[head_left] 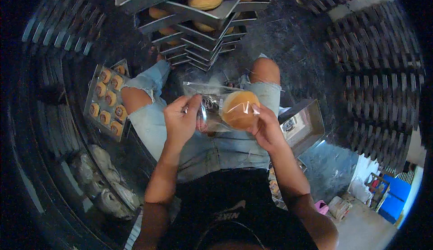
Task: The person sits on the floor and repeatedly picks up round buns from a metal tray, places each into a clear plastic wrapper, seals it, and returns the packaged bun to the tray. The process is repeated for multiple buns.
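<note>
Dark, scuffed floor (303, 47) surrounds the work position. Taking the bun (239, 110) as reference, tall stacks (379, 85) of dark trays stand well to its right; similar stacks are noted far left, in shadow. Beyond the bun is a tower (135, 3) of metal trays set crosswise, with buns visible on the upper levels.

The bun is inside a clear bag (214, 97) with dark print, held above the seated person's lap, over torn jeans (151, 126). It occupies the bag's right part.

Left hand (178, 114): left of the bun, thumb and fingers pinching the bag's left side. Right hand (268, 128): at the bun's right edge, gripping bag and bun together, thumb on top; its other fingers are partly hidden.

Well left of the bun, a tray (93, 97) carries rows of buns with dark markings. Near the bun on its right, a box (318, 117) holds pale printed packs (291, 126). Farther off, below and right of the bun: a blue panel (397, 198) and a pink item (321, 207), type unclear.
</note>
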The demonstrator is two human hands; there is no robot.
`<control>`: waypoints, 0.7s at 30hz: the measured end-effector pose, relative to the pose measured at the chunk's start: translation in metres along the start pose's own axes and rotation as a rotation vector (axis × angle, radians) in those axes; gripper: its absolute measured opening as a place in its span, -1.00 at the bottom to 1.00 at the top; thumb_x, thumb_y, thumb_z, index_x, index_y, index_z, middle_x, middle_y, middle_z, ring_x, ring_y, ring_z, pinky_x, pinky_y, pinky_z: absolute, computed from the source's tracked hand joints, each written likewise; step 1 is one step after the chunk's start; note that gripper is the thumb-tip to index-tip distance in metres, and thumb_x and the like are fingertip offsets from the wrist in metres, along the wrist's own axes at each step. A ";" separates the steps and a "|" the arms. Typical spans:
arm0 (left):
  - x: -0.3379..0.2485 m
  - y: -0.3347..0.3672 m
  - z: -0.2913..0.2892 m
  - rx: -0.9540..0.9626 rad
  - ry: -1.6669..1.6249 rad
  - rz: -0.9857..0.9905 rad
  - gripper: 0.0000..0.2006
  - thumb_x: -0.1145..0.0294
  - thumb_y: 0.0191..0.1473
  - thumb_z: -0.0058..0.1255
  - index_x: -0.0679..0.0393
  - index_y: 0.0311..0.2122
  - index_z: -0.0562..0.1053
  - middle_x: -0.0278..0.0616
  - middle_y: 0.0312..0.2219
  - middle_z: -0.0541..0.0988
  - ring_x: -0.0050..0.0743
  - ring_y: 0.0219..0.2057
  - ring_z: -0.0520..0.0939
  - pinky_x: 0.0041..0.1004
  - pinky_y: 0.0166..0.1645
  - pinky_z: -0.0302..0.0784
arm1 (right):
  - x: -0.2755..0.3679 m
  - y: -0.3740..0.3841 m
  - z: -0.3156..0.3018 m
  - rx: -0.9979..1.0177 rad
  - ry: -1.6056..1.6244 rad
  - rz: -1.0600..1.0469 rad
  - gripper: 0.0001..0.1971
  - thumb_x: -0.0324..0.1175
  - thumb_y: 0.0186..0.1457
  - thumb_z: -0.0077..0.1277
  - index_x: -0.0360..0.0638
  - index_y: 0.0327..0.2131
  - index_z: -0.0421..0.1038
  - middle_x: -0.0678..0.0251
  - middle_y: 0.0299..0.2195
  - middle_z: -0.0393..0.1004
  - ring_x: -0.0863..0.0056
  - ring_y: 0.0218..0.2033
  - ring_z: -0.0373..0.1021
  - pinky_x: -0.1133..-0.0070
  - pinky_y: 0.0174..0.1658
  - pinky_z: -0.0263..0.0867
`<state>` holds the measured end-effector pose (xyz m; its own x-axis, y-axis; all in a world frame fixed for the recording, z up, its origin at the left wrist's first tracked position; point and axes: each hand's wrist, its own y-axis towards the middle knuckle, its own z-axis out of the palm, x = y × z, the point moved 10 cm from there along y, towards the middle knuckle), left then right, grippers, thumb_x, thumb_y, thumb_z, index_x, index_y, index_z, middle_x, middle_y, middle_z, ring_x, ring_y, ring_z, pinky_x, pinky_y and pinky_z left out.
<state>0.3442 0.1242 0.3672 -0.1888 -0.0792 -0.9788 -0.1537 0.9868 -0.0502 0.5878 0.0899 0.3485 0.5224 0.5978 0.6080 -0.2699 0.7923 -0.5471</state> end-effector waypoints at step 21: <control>-0.091 -0.018 0.075 0.423 -1.011 0.140 0.11 0.40 -0.02 0.28 0.15 0.49 -0.23 0.08 0.42 0.06 0.06 0.46 0.06 -0.08 0.49 -0.03 | 0.040 -0.059 0.125 0.007 -1.163 -1.299 -0.29 -0.59 -0.11 0.21 -0.33 0.22 0.36 -0.08 0.27 0.34 -0.05 0.37 0.19 -0.10 0.43 -0.24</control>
<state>0.4368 0.1240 0.4426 0.7314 -0.0017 -0.6820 0.1874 0.9620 0.1985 0.5238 0.0828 0.4768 -0.4194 -0.6072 0.6748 -0.1870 0.7852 0.5903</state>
